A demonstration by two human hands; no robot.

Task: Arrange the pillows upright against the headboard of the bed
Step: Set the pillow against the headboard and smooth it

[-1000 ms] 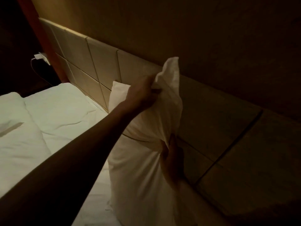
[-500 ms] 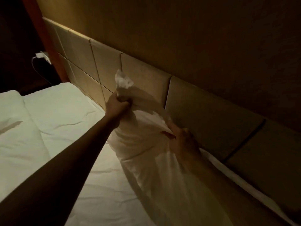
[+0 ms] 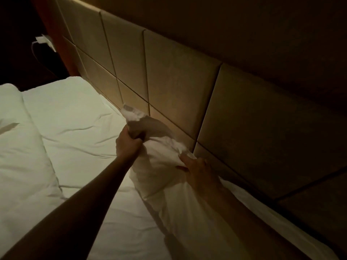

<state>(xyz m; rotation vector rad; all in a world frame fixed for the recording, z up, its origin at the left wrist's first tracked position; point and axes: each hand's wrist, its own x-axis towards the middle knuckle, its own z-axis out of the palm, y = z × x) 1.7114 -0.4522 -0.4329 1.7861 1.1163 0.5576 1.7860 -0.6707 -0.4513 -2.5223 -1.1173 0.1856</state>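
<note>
Dim headboard (image 3: 180, 76) upper centre; left hand (image 3: 128, 145) and right hand (image 3: 197, 167) fists clench soft, light pillow (image 3: 163, 156) by its corners.

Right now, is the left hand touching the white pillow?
Touching. The head view shows the left hand closed in a fist around a bunched upper corner of the white pillow, with no gap visible.

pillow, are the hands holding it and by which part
Yes. The left hand is clenched on the bunched far top corner of the pillow; the right hand grips its near top corner by the headboard.
</note>
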